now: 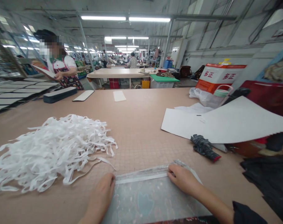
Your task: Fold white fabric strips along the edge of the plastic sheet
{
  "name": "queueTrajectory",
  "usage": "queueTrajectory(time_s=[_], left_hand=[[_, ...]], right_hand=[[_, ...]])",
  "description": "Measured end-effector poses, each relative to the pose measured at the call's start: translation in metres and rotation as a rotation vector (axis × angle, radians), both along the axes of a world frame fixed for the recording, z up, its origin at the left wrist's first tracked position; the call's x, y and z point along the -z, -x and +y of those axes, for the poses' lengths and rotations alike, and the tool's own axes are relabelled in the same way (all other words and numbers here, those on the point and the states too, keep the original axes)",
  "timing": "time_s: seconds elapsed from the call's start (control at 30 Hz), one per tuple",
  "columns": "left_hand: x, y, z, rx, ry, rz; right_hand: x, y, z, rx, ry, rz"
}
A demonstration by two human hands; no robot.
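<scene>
A pale, semi-see-through sheet with a faint pattern [160,199] lies on the table right in front of me. Along its far edge runs a narrow white strip [141,179]. At the left end of that strip, my left hand [101,193] is closed with its fingertips at the edge. My right hand [183,178] has curled fingers pinching the far edge of the sheet near its right corner. Dark patterned fabric [185,220] shows under the near edge. Left of the sheet, a loose heap of white fabric strips [55,149] spreads out, one strip trailing towards my left hand.
A large white board [220,121] and a crumpled dark glove-like piece [204,147] lie at right. Dark cloth [262,183] sits at the right edge. Stacked padded pieces [59,94] and a small cream sheet [119,96] lie farther back. A person [64,67] stands far left.
</scene>
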State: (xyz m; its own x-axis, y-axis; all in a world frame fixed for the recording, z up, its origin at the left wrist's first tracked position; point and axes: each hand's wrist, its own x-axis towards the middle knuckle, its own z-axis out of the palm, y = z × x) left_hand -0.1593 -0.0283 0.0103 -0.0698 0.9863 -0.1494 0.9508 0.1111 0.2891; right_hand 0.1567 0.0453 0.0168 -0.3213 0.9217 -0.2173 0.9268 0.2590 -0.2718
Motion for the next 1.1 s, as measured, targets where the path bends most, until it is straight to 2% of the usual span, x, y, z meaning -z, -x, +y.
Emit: queueTrajectory(time_s=[0.17,0.23,0.3,0.4,0.5,0.6,0.73,0.8,0.87,1.0,1.1], left_hand=[[0.000,-0.006,-0.006,0.252,-0.168,0.369],[0.003,-0.009,-0.008,0.358,-0.197,0.438],[0.006,-0.013,-0.011,0.406,-0.215,0.486],[0.009,-0.019,-0.014,0.451,-0.193,0.574],[0.002,-0.029,-0.008,0.513,-0.107,0.562],[-0.010,-0.057,0.007,0.579,-0.080,0.467],[-0.014,-0.118,0.026,0.754,-0.098,0.300],[-0.009,-0.143,0.031,0.774,-0.144,0.254],[-0.001,-0.155,0.035,0.764,-0.161,0.253],[0.016,-0.153,0.041,0.790,-0.161,0.256],[0.027,-0.149,0.043,0.821,-0.185,0.294]], right_hand=[[-0.002,0.003,-0.002,0.003,-0.037,-0.050],[-0.002,0.004,-0.002,0.003,-0.051,-0.068],[-0.002,0.005,-0.001,0.004,-0.062,-0.079],[-0.003,0.006,-0.001,0.005,-0.069,-0.101],[-0.004,0.007,0.000,0.002,-0.064,-0.123],[-0.006,0.010,0.000,-0.010,-0.061,-0.130],[-0.011,0.008,0.000,-0.012,-0.065,-0.157],[-0.013,-0.003,0.001,0.004,-0.054,-0.153],[-0.014,-0.023,0.004,0.050,-0.022,-0.104],[-0.008,-0.071,0.010,0.193,0.068,0.085],[0.001,-0.091,0.012,0.253,0.079,0.174]])
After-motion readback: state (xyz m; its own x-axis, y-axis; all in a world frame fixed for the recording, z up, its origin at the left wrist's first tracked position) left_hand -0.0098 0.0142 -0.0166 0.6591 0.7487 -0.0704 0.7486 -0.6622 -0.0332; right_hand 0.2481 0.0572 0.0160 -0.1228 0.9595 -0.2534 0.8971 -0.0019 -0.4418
